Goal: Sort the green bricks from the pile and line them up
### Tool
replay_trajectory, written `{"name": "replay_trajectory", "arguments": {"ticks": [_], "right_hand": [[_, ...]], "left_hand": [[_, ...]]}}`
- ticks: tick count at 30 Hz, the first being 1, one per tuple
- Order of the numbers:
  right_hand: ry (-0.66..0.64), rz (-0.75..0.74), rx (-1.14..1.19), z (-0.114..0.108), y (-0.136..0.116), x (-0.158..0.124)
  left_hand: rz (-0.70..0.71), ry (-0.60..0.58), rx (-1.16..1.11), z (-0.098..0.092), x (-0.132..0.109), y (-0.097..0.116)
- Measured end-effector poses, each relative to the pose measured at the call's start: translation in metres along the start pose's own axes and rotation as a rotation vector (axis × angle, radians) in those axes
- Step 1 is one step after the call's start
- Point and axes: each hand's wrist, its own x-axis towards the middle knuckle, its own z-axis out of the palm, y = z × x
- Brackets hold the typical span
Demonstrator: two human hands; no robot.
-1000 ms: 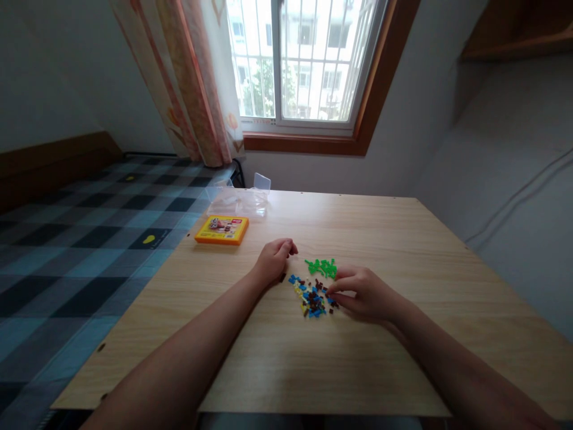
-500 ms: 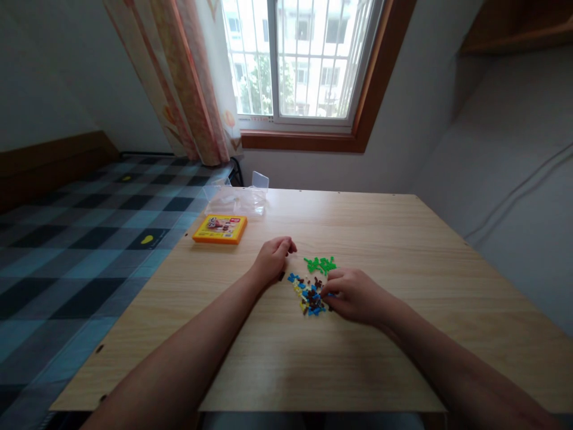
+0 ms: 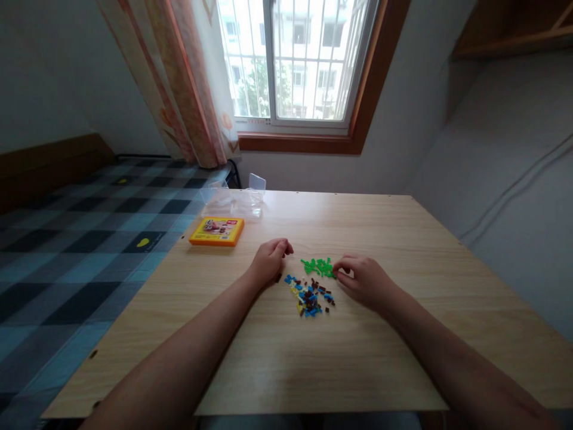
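My left hand (image 3: pixel 270 261) rests on the wooden table (image 3: pixel 403 334), fingers curled closed, just left of a small mixed pile of blue, brown and yellow bricks (image 3: pixel 310 295). A separate cluster of green bricks (image 3: pixel 319 267) lies behind that pile. My right hand (image 3: pixel 364 280) sits to the right of the green cluster, thumb and fingertips pinched together at its right edge. What the pinch holds is too small to make out.
An orange box (image 3: pixel 217 231) lies at the table's far left, with a clear plastic case (image 3: pixel 236 200) behind it. A bed with a dark checked cover (image 3: pixel 67 257) runs along the table's left side. A window and a curtain (image 3: pixel 188 83) stand behind.
My right hand has moved up from the mixed pile to the right edge of the green cluster. My left hand has stayed put.
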Motion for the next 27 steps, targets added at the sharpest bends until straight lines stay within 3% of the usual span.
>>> {"name": "replay_trajectory", "arguments": {"ticks": [4,10,12,17,23,27], "right_hand": [[-0.003,0.017,-0.009,0.004,0.009,0.002],[0.189,-0.006,0.068,-0.005,0.011,0.0],[0.133,-0.096,0.139,-0.009,0.005,-0.003],[-0.15,-0.321,0.266,-0.008,-0.023,-0.01],[-0.242,-0.393,0.226,0.003,-0.034,-0.011],[-0.228,-0.388,0.175,0.008,-0.032,-0.011]], "left_hand": [[0.0,0.001,0.01,0.0,-0.001,0.001],[0.004,0.002,-0.019,0.0,-0.001,0.0],[0.005,-0.002,-0.023,0.0,-0.001,-0.001],[0.005,-0.004,-0.026,0.001,0.0,-0.004],[0.013,-0.011,-0.015,0.002,0.0,-0.005],[0.018,-0.013,-0.021,0.002,0.0,-0.004]]}}
